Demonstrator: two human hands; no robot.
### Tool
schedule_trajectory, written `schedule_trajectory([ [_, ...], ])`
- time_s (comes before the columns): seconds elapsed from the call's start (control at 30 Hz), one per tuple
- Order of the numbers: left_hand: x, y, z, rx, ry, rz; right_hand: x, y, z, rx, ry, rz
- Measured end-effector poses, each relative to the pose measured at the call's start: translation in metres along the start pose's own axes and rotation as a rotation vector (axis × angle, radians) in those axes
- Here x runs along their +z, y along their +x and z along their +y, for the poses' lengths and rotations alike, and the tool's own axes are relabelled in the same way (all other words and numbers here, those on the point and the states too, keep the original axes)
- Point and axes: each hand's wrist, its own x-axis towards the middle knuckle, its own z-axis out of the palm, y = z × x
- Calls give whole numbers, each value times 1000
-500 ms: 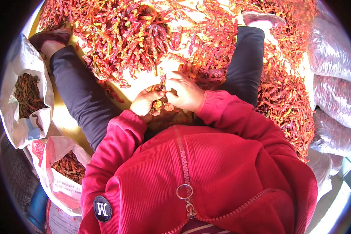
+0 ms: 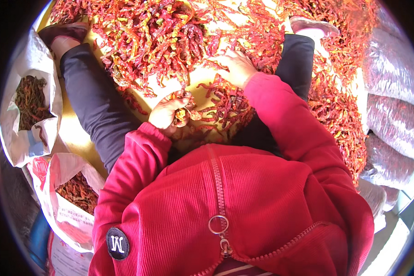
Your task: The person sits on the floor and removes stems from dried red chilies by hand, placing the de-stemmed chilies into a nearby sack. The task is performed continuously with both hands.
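In the head view, my left hand [image 2: 165, 111] grips a small bunch of dried red and yellowish chillies [image 2: 184, 115], close in front of my body. Farther forward and to the right, my right hand [image 2: 234, 69] lies over the loose chillies at the edge of the big heap [image 2: 156, 37], its fingers apart and touching them; nothing shows clearly in its grasp. A smaller cluster of red chillies [image 2: 227, 106] lies between my legs, on a yellow surface [image 2: 80, 138].
Two open white sacks of darker chillies stand at my left, one [image 2: 46, 92] farther forward, the other [image 2: 64, 221] nearer. Stacked clear plastic bags [image 2: 391, 119] of chillies line the right rim. My outstretched legs [image 2: 96, 106] frame the work area; more chillies [image 2: 336, 129] spread beside the right leg.
My right hand has left the left hand and moved forward and right to the heap, opening. My left hand has shifted slightly up, still holding chillies.
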Motion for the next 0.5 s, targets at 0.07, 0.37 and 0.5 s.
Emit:
schedule_trajectory([
  [0.07, 0, -5, -1, 50, -36, 4, 2, 2, 6, 59, -97, -58],
  [0.37, -8, -14, 1, 76, 47, -31, -4, -12, 24, 252, -149, 95],
  [0.5, -7, -10, 2, 67, 112, 11, -2, -2, 0, 86, -191, 39],
])
